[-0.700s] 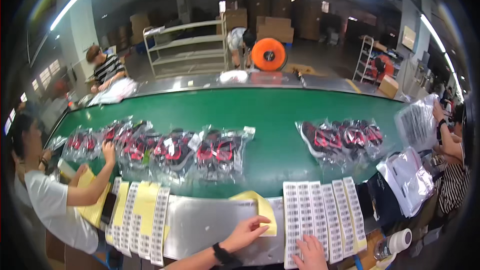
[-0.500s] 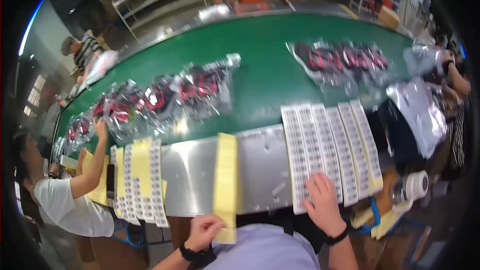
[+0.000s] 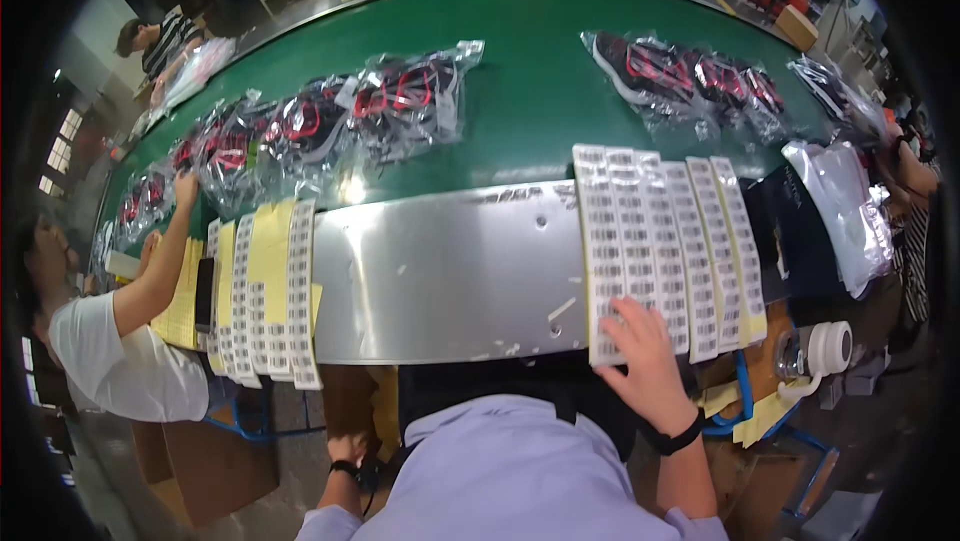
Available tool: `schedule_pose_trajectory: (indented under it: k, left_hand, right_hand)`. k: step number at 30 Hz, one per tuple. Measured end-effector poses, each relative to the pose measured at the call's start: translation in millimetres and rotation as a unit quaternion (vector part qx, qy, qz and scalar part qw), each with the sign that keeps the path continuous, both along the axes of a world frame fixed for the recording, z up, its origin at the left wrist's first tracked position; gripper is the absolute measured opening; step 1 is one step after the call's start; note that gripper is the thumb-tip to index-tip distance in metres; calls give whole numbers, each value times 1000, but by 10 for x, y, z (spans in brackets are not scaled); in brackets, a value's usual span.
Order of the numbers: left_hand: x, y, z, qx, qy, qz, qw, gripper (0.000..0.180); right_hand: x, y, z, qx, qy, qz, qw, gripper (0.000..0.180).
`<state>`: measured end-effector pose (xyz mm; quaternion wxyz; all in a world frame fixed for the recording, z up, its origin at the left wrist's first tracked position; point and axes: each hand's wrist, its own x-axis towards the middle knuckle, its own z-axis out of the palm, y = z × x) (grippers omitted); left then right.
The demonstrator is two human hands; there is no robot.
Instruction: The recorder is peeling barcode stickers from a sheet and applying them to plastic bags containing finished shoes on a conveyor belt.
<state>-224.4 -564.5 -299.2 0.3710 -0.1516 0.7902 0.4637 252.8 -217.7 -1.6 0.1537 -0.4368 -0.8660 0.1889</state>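
My right hand (image 3: pixel 645 353) rests with fingers spread on the lower end of white barcode label strips (image 3: pixel 628 241), laid side by side over the table edge. My left hand (image 3: pixel 348 449) hangs low at my left side by a brown cardboard box (image 3: pixel 350 396); its fingers are partly hidden and too small to read. Some yellow paper (image 3: pixel 385 409) shows next to that box. Several shoes in clear plastic bags, black with red, lie on the green conveyor belt in a left group (image 3: pixel 370 106) and a right group (image 3: pixel 690 81).
The bare metal ledge (image 3: pixel 450 271) lies before me. On the left, a co-worker (image 3: pixel 130 341) reaches to the bagged shoes beside more label strips (image 3: pixel 300 291). Plastic bags (image 3: pixel 845 211) and a white round container (image 3: pixel 830 349) are at right. Another person (image 3: pixel 165 51) stands far left.
My left hand has dropped from the ledge to my left side, and the yellow strip it held has left the ledge. My right hand stays on the labels. The view has tilted downward.
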Motion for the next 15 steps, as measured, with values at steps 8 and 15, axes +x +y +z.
schedule_pose_trajectory:
  k: [8,15]
  left_hand:
    - [-51,72,-112,-212,-1,-147,966,29]
    - [-253,-75,-483,-308,172,-492,796,52]
  right_hand:
    - [-54,0,-44,-3,35,2,999,57]
    - [-40,-15,-60,-5,49,-9,999,57]
